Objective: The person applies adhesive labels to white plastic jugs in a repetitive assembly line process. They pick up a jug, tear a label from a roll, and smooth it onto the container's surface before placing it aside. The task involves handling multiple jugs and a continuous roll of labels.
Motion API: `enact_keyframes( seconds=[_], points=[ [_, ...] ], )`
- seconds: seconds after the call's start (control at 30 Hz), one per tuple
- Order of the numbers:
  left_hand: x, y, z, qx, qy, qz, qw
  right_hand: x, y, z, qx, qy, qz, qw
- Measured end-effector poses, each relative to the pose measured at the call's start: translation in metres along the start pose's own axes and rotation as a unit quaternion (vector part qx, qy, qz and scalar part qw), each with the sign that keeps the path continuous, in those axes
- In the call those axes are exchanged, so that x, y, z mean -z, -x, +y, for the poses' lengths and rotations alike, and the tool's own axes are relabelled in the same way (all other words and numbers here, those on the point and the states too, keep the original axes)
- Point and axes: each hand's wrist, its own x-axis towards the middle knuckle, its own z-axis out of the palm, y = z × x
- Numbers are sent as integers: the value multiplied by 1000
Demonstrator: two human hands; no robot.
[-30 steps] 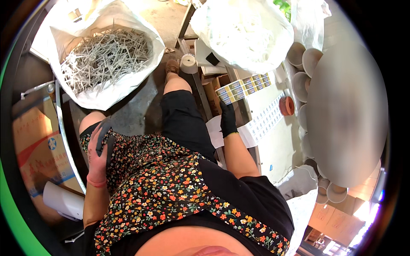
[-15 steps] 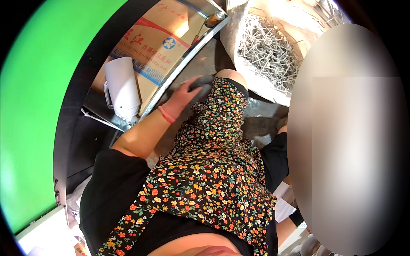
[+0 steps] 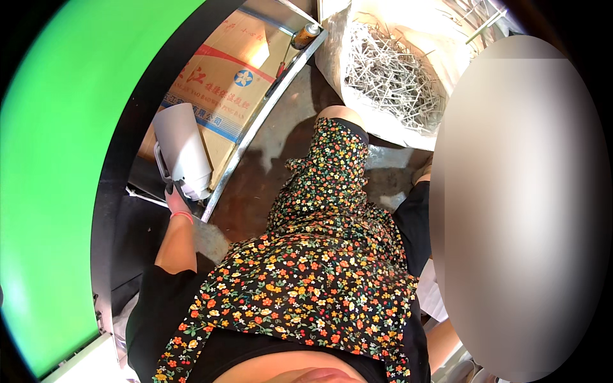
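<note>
My left hand (image 3: 177, 199), in a pink glove with dark grey fingers, is at the lower end of a pale jug (image 3: 182, 140), just below its looped handle. Thumb and fingers show a gap between them. They touch or nearly touch the jug, and I see no grip closed round it. The jug leans in front of a large cardboard box (image 3: 220, 76) with a red band and a blue stripe. At the lower right, only part of my right forearm (image 3: 442, 343) shows. A blurred grey oval covers the area where my right hand would be.
A metal-edged shelf (image 3: 246, 143) holds the box, with a spray can (image 3: 306, 36) in its far corner. Beyond my knee stands a large sack (image 3: 332, 70) of short metal pieces (image 3: 393, 80). A big green panel (image 3: 70, 127) with a black rim curves along the left.
My left hand has left my knee and swung left and back to the jug's lower end. The view has shifted and turned slightly.
</note>
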Motion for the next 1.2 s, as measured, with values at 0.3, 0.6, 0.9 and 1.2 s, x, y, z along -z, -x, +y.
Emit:
enact_keyframes(
  seconds=[0.3,0.6,0.9,1.2],
  points=[
    [-50,-10,-19,-46,-238,-110,964,37,30,64,82,194,-135,968],
    [-145,73,43,-167,-330,-393,842,92,63,221,-204,593,-90,774],
    [-207,189,124,-323,-319,-628,632,53,63,205,-77,599,-225,765],
    [-238,206,189,-522,-293,-545,587,-115,96,69,152,324,-162,920]
  ],
)
